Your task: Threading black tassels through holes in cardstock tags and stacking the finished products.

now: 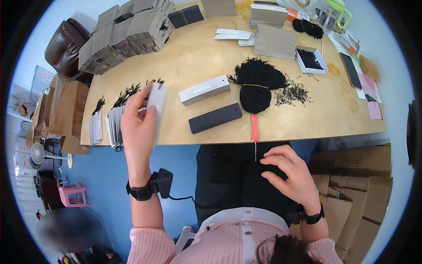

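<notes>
At the table's left front, my left hand pinches a pale grey hang tag between thumb and fingers. Beside it stands a row of strung tags with black cords. My right hand hovers over my lap, fingers loosely bent and apart, with nothing visible in it. Just left of its fingertips is the thin metal shaft of a red-handled tool, jutting past the table edge. Behind the tool lies a banded bundle of black cords. A white tag stack and a black tag stack lie between my hands.
Small black safety pins are scattered right of the cords, near a white box of black pieces. Large banded tag stacks fill the back left. A phone lies at the right. Cardboard boxes stand below the table's right side.
</notes>
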`<state>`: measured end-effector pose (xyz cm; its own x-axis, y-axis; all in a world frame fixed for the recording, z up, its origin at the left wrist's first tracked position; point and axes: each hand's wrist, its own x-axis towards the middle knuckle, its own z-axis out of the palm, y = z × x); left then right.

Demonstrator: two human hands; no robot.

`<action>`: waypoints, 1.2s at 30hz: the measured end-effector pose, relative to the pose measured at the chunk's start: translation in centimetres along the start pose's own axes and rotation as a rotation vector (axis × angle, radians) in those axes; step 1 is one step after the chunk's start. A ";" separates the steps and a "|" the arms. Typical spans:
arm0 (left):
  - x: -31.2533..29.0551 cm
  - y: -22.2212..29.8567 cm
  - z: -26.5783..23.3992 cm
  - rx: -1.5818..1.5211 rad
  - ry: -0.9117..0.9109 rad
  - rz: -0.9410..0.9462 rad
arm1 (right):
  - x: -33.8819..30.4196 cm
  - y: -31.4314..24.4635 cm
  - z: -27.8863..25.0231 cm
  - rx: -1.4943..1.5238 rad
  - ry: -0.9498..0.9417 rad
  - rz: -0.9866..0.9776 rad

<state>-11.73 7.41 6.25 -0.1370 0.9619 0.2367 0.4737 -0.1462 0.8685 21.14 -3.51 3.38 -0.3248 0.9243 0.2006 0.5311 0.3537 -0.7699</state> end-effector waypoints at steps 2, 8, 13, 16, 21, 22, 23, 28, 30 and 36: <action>0.7 -2.2 -0.4 0.185 0.096 0.099 | -0.2 0.5 0.3 -0.009 -0.014 -0.007; -0.9 -8.2 1.0 0.821 0.209 0.156 | 2.1 1.4 0.5 -0.135 0.165 -0.009; -2.1 -6.5 2.3 0.963 0.297 0.235 | 6.8 3.2 1.2 -0.299 0.436 -0.112; -3.9 -3.3 3.8 0.799 0.224 0.285 | 9.3 4.1 1.7 -0.353 0.546 -0.184; -6.6 0.4 6.1 0.488 0.067 0.410 | 10.7 5.3 1.9 -0.414 0.533 -0.202; -7.2 1.1 6.4 0.286 -0.028 0.375 | 10.7 5.0 2.0 -0.395 0.542 -0.210; -7.8 1.5 7.1 0.281 -0.027 0.370 | 10.3 4.7 2.1 -0.399 0.536 -0.209; -8.1 2.9 10.4 -0.815 -0.582 -0.491 | 6.6 2.0 2.6 -0.413 0.414 -0.346; -7.5 1.6 11.6 -0.934 -0.645 -0.576 | 4.8 0.9 2.6 -0.409 0.349 -0.361; -5.9 1.4 12.4 -1.054 -0.659 -0.857 | 1.4 -0.9 3.8 -0.334 0.180 -0.483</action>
<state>0.51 4.36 0.71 0.4990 0.7266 -0.4724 -0.4070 0.6777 0.6124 17.24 -3.03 2.02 -0.4686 0.6474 0.6011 0.5825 0.7380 -0.3406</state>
